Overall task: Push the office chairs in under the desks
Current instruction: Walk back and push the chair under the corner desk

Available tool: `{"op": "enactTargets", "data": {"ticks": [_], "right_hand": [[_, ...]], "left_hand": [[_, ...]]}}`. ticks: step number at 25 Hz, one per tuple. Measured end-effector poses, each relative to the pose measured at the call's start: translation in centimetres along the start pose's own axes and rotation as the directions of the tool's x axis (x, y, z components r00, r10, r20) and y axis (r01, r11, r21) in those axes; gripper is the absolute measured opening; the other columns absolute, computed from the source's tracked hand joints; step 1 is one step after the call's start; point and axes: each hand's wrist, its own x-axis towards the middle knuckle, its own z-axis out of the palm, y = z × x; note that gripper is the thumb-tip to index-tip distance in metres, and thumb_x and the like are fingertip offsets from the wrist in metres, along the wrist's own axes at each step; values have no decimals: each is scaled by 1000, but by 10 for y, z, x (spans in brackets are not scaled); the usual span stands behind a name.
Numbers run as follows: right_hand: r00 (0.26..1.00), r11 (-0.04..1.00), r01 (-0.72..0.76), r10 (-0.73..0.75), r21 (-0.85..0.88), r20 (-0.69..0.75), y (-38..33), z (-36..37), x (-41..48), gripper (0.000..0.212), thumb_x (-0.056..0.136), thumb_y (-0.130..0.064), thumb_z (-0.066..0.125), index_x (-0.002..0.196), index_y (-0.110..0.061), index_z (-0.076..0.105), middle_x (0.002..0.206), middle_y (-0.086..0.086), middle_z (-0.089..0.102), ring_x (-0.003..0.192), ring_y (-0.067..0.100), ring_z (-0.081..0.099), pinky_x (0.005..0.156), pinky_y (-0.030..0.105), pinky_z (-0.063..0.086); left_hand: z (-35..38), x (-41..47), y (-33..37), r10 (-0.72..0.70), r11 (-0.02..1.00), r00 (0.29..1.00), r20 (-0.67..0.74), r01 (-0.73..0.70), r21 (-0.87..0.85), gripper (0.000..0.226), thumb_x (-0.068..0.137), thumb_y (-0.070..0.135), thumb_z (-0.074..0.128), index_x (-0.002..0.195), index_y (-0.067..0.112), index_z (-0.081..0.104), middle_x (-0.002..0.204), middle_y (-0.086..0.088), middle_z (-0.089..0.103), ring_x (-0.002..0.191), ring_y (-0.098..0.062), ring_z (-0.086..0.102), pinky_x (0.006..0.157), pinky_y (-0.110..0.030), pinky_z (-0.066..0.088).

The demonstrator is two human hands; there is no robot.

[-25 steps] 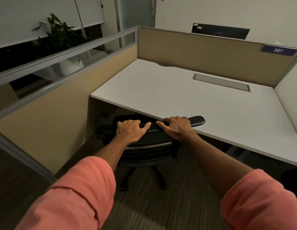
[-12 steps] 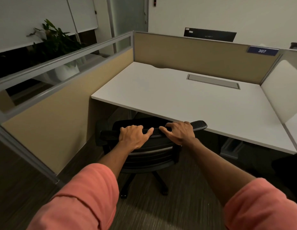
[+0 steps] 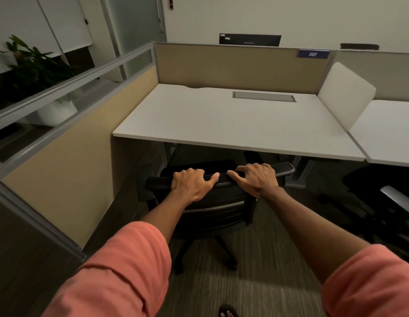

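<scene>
Black mesh-back office chair (image 3: 212, 209) on star base before white desk (image 3: 221, 120); left grip (image 3: 192, 183) and right grip (image 3: 256, 179) curled over its top edge

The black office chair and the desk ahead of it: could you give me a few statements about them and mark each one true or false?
1. The left hand and the right hand both grip the top edge of the black chair. True.
2. A laptop lies on the white desk. False: its top shows only a grey cable hatch.
3. The blue sign above the desk reads 307. True.
4. The potted plant stands to the right of the desk. False: it is on the left, behind the glass panel.
</scene>
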Motion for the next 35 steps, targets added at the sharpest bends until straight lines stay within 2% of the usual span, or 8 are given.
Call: {"op": "enactTargets", "data": {"ticks": [7, 10, 15, 19, 22, 27, 30, 35], "right_hand": [[990, 991, -130, 130, 13, -52, -24, -11, -61, 77, 91, -75, 12, 113, -28, 69, 81, -1, 66, 73, 13, 50, 75, 35, 29], [980, 984, -177, 177, 3, -88, -28, -15, -75, 79, 89, -77, 12, 112, -29, 70, 77, -2, 66, 75, 15, 56, 74, 35, 30], [967, 974, -226, 227, 24, -113, -32, -17, -84, 71, 92, -74, 18, 111, -30, 70, 73, -2, 65, 70, 12, 48, 75, 35, 33], [963, 970, -243, 244, 28, -117, -34, -19, -76, 71, 91, -75, 18, 109, -31, 71, 73, -3, 64, 71, 13, 52, 74, 35, 33], [960, 967, -254, 255, 22, -117, -34, -20, -66, 70, 92, -74, 19, 107, -30, 71, 68, -6, 55, 69, 12, 50, 72, 35, 32], [962, 968, -252, 252, 17, -105, -28, -19, -44, 70, 91, -75, 18, 102, -30, 69, 70, -5, 56, 71, 14, 53, 71, 35, 34], [965, 970, -244, 243, 5, -99, -19, -16, -26, 69, 91, -75, 17, 99, -30, 69, 70, -4, 57, 71, 16, 55, 72, 36, 39], [964, 968, -249, 246, -22, -97, 10, -12, 8, 68, 91, -75, 18, 93, -29, 68, 66, -5, 56, 70, 16, 55, 76, 37, 41]], "left_hand": [[-11, -36, -3, 143, 989, 990, 12, -142, -38, 76, 92, 73, 21, 114, 16, 66, 87, -4, 65, 84, -23, 61, 75, -37, 34], [-15, -41, -3, 189, 981, 982, 19, -188, -39, 77, 91, 74, 21, 117, 16, 65, 89, -5, 67, 87, -24, 62, 74, -37, 34], [-20, -40, -5, 253, 966, 967, 14, -251, -66, 75, 91, 75, 22, 100, 17, 70, 71, 0, 62, 75, -21, 62, 76, -38, 43], [-22, -28, -8, 276, 959, 961, -3, -275, -63, 73, 90, 75, 24, 98, 18, 70, 71, 1, 60, 76, -21, 61, 76, -38, 41], [-25, -14, -10, 295, 954, 955, 13, -294, -62, 72, 90, 75, 23, 93, 19, 68, 68, 2, 58, 76, -22, 62, 81, -41, 45], [-24, 17, -12, 319, 947, 948, 22, -317, -45, 72, 91, 75, 22, 102, 20, 67, 73, 1, 58, 78, -21, 59, 78, -38, 42], [-20, 36, -12, 316, 948, 949, 2, -315, -41, 73, 91, 75, 22, 105, 20, 67, 75, 1, 58, 80, -21, 60, 82, -40, 44], [-16, 75, 3, 313, 949, 949, -30, -314, -36, 71, 91, 75, 21, 95, 20, 67, 68, 3, 56, 75, -21, 59, 79, -39, 44]]}}
